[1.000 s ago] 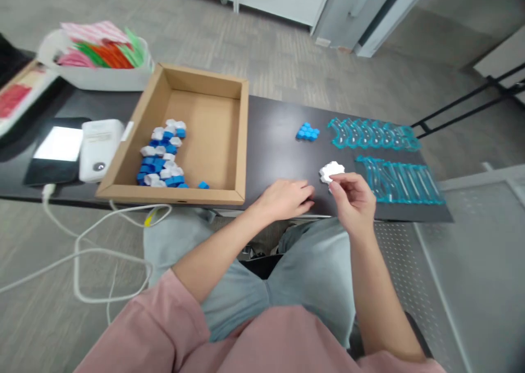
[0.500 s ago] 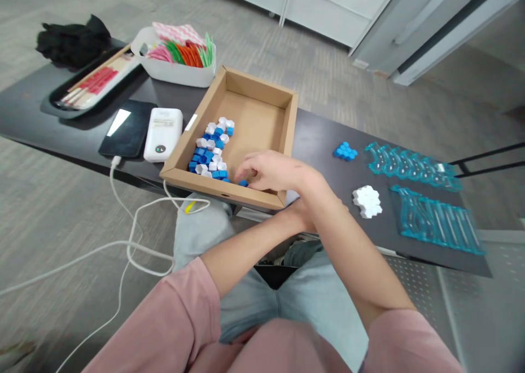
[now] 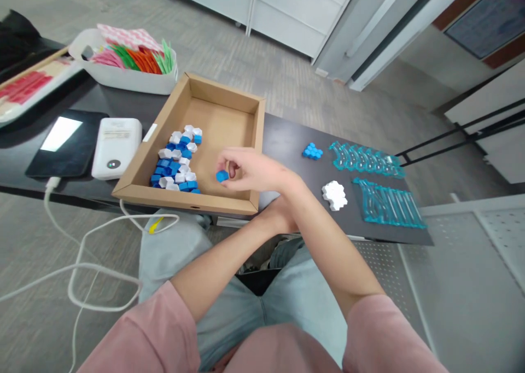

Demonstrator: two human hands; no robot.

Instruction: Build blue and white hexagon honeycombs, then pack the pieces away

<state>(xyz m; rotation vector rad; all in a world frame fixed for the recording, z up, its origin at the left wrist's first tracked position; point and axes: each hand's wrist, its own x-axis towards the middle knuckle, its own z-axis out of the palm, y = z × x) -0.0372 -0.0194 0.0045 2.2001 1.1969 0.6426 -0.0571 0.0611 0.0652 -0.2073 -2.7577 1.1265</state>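
Over the cardboard box [image 3: 221, 200], my right hand [image 3: 248, 168] pinches a blue hexagonal piece [image 3: 222, 176] between thumb and fingers. Many loose blue and white hexagonal pieces [image 3: 174, 162] lie in a heap along the box's left side. My left hand [image 3: 283, 215] rests at the table's front edge, beneath my right forearm, which hides its fingers. On the table to the right sit a cluster of blue hexagonal pieces [image 3: 312, 151] and, closer to me, a cluster of white hexagonal pieces [image 3: 334, 195].
Two teal transparent plastic packs [image 3: 367, 158] lie at the table's right end. Left of the box are a white power bank [image 3: 117, 149], a phone [image 3: 61, 143] with a cable, and a white basket [image 3: 127, 80] of coloured sticks. A white cable [image 3: 102, 274] hangs off the front.
My right hand has risen from the box's front part with a blue hexagonal piece now showing in its fingertips. The whole view has shifted, so the table appears further left.
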